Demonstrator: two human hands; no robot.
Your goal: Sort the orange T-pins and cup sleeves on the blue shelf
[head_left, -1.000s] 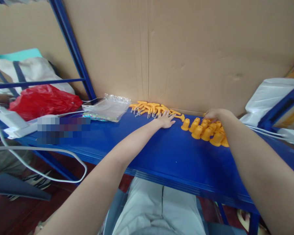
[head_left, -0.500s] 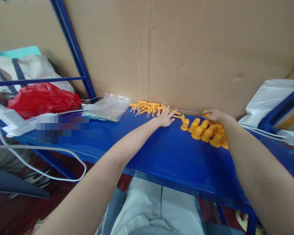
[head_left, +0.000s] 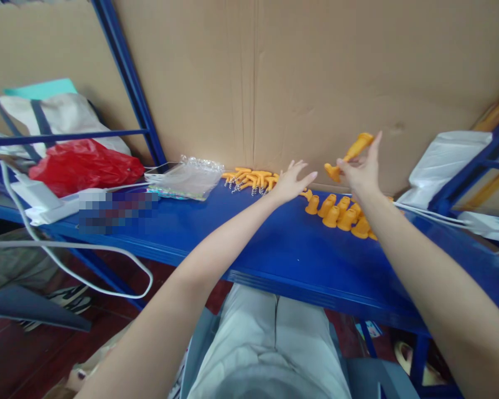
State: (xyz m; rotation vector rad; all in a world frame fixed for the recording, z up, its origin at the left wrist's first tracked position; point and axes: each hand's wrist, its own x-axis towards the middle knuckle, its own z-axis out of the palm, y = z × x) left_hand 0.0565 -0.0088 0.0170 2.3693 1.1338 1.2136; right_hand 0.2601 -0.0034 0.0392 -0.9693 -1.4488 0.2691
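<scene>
My right hand (head_left: 363, 172) is raised in front of the cardboard and pinches a yellow plastic corkscrew (head_left: 357, 146). The piece is tilted, with its flared cup-shaped end up to the right and a rounded handle end at the lower left. My left hand (head_left: 291, 182) hovers over the back of the table with spread fingers and nothing in it. Beside it lies a pile of yellow T-shaped handles with metal spirals (head_left: 253, 178). Several yellow flared cups (head_left: 331, 216) stand upright below my right hand, and my right forearm hides some of them.
A blue table (head_left: 270, 238) backs onto a tall cardboard sheet (head_left: 307, 83). Clear plastic bags (head_left: 195, 178), a red bag (head_left: 87, 163) and a white power strip (head_left: 62, 205) sit to the left. White cables and a white package (head_left: 444, 166) are at the right.
My right hand has risen from behind the cups, bringing the yellow corkscrew up into view. My left hand has lifted slightly off the handles and moved right.
</scene>
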